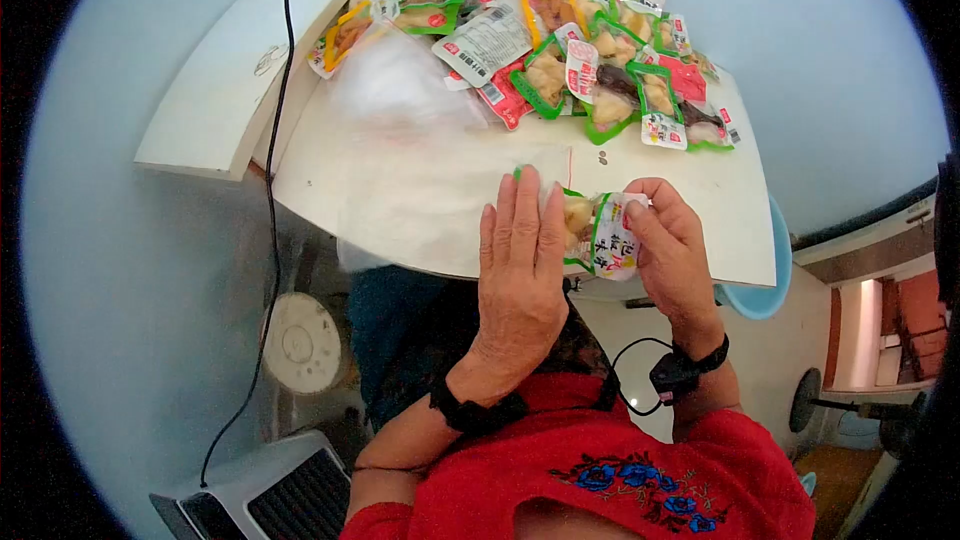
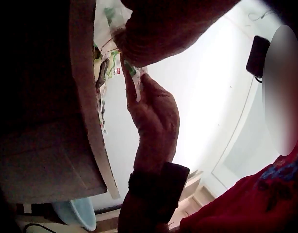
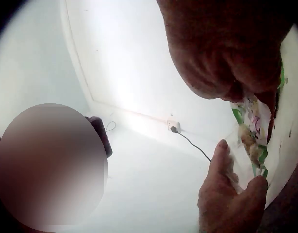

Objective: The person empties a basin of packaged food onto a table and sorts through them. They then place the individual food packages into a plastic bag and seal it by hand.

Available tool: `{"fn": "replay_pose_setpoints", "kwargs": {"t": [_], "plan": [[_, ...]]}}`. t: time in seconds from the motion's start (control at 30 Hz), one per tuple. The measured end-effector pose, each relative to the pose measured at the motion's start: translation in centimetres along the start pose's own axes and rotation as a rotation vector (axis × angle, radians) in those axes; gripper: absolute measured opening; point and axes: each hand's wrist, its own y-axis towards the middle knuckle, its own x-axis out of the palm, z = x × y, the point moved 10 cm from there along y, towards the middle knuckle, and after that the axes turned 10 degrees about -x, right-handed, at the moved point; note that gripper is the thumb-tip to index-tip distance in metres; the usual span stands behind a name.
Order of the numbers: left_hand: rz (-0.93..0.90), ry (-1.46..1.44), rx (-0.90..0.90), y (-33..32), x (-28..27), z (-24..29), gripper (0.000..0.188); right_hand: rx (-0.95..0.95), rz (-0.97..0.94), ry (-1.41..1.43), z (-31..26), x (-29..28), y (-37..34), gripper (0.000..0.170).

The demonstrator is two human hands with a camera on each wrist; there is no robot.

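A small vacuum-sealed snack packet point(image 1: 612, 235) with green edges and pale food inside lies across the table's front edge. My right hand point(image 1: 672, 240) pinches its right end between thumb and fingers. The left hand point(image 1: 522, 275) lies back up, fingers extended over a clear plastic bag point(image 1: 420, 190) and the packet's left end. In the right wrist view, clear film shows between the left hand's thumb and fingers point(image 3: 221, 155), beside the packet point(image 3: 251, 141). The left wrist view shows the right hand point(image 2: 156, 104) holding the packet's end, partly hidden by the left hand.
Many similar snack packets point(image 1: 545, 75) lie heaped at the back of the white table point(image 1: 735, 210). A stack of clear bags point(image 1: 395, 80) sits at the left. A black cable point(image 1: 275, 170) hangs beside it. A blue basin point(image 1: 765, 290) stands below the right edge, a round stool point(image 1: 303, 340) lower left.
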Motion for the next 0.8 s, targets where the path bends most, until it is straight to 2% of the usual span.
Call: {"fn": "replay_pose_setpoints", "kwargs": {"t": [0.07,0.2,0.3,0.43,0.5,0.6,0.67,0.8], "plan": [[-0.008,-0.007,0.002,0.1,-0.2,0.0,0.061,0.002,-0.004,-0.021,-0.2,0.0,-0.1,0.015],[-0.009,-0.105,0.045,-0.1,-0.1,0.4,0.061,0.029,-0.021,0.210,1.0,0.6,-0.3,0.016],[-0.045,-0.185,0.063,-0.3,0.3,1.2,0.061,0.097,-0.020,0.354,2.2,2.8,-0.3,0.018],[-0.073,-0.242,0.097,-0.9,0.8,1.8,0.061,0.166,-0.117,0.418,4.2,5.7,-0.2,0.028],[-0.090,-0.272,0.104,-1.0,0.8,1.8,0.061,0.038,-0.237,0.108,3.9,6.5,0.2,0.030],[-0.107,-0.256,0.111,-1.2,0.7,1.7,0.062,-0.344,-0.459,-0.463,6.2,6.9,0.2,0.032],[-0.117,-0.248,0.097,-1.2,0.8,1.4,0.063,-0.449,-0.521,-0.649,6.1,7.6,0.2,0.032],[-0.114,-0.267,0.085,-1.2,0.7,0.7,0.064,-0.234,-0.467,-0.535,5.0,8.5,1.2,0.030]]}}
